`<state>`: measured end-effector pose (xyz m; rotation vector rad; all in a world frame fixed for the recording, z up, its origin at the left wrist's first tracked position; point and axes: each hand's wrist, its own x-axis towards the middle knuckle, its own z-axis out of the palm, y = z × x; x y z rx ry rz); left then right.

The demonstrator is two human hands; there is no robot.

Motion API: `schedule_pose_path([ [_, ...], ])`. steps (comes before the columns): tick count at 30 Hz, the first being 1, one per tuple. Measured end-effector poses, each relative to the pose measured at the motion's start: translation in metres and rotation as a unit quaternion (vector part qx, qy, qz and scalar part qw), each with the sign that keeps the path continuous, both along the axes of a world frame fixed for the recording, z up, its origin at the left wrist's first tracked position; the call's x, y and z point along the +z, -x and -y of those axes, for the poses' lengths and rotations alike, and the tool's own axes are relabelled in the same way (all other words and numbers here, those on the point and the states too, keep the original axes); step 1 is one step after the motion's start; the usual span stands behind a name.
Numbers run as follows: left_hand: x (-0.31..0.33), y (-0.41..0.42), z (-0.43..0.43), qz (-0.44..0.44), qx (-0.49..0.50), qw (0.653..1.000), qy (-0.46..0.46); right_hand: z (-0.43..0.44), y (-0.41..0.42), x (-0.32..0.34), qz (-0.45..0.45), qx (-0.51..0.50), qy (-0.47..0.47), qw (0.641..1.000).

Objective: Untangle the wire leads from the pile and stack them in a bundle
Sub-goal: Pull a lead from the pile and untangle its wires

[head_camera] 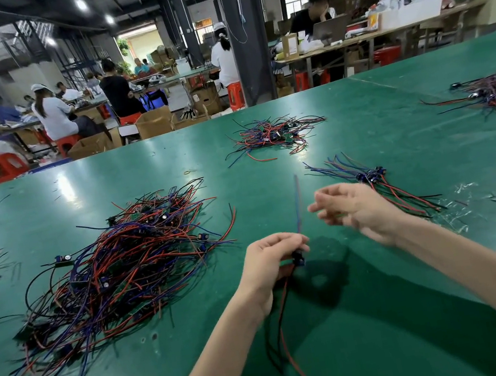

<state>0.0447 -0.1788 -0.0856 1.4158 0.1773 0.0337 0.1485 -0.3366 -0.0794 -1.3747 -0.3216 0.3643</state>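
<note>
Wire lead (pixel 299 260) stands near-upright, blue end up, pinched in left grip (pixel 269 262); right grip (pixel 357 211) apart.

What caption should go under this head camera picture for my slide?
Left hand pinches one wire lead beside the tangled pile; right hand hovers open near the bundle.

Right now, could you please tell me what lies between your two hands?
In the head view, only the blue wire of the lead that the left hand pinches rises there, near the right hand; otherwise bare table.
</note>
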Motion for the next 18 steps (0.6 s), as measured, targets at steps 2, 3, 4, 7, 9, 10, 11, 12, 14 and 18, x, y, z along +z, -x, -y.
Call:
schedule_pose_path([
  [2,0.002,-0.003,-0.005,0.007,0.054,0.998,0.022,-0.007,0.012,-0.002,-0.019,0.070,0.047,0.996],
  [3,0.002,-0.004,-0.008,0.005,0.074,0.997,0.032,-0.012,0.019,-0.004,-0.023,0.105,0.068,0.992],
  [4,0.002,-0.005,-0.011,0.002,0.088,0.995,0.043,-0.016,0.025,-0.006,-0.024,0.138,0.084,0.987],
  [7,0.001,-0.006,-0.014,-0.008,0.106,0.991,0.079,-0.027,0.041,-0.010,0.002,0.189,0.109,0.976],
  [9,0.000,-0.006,-0.012,-0.003,0.104,0.989,0.103,-0.030,0.047,-0.011,0.012,0.193,0.103,0.976],
  [10,0.000,-0.007,-0.011,0.001,0.103,0.989,0.109,-0.030,0.048,-0.010,0.011,0.189,0.097,0.977],
  [11,-0.001,-0.007,-0.010,0.005,0.102,0.989,0.109,-0.030,0.048,-0.010,0.009,0.183,0.092,0.979],
  [12,-0.001,-0.007,-0.010,0.008,0.101,0.989,0.105,-0.030,0.048,-0.010,0.007,0.175,0.089,0.981],
  [14,-0.001,-0.007,-0.010,0.012,0.091,0.990,0.105,-0.029,0.046,-0.010,0.001,0.162,0.084,0.983],
  [18,-0.001,-0.007,-0.011,0.018,0.058,0.991,0.115,-0.028,0.042,-0.008,-0.014,0.150,0.073,0.986],
])
